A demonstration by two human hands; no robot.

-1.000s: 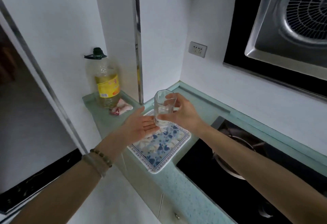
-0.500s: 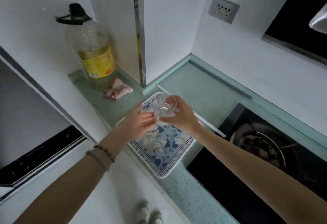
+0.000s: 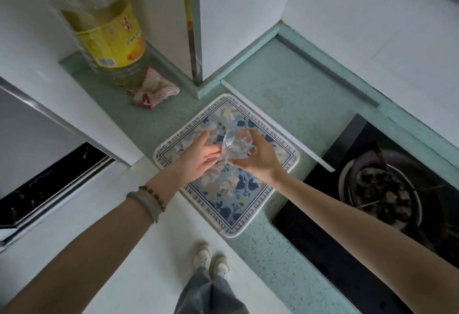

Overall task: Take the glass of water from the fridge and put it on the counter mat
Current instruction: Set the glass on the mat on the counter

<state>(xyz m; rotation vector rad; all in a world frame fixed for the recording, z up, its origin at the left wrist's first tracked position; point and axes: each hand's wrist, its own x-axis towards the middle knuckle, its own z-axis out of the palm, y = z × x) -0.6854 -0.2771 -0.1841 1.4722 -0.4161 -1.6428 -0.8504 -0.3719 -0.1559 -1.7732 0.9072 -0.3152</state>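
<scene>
Glass of water held over the mat, not yet confirmed set down.

The right hand (image 3: 258,159) has its grip wrapped around the glass (image 3: 236,148), near the mat (image 3: 231,212) centre; the left hand (image 3: 198,159), fingers spread, steadies its side, likely to guard against spilling. The glass stands roughly upright, long axis vertical, mouth up. Contact with the mat cannot be told. The worktop (image 3: 293,95) carries the mat.
</scene>
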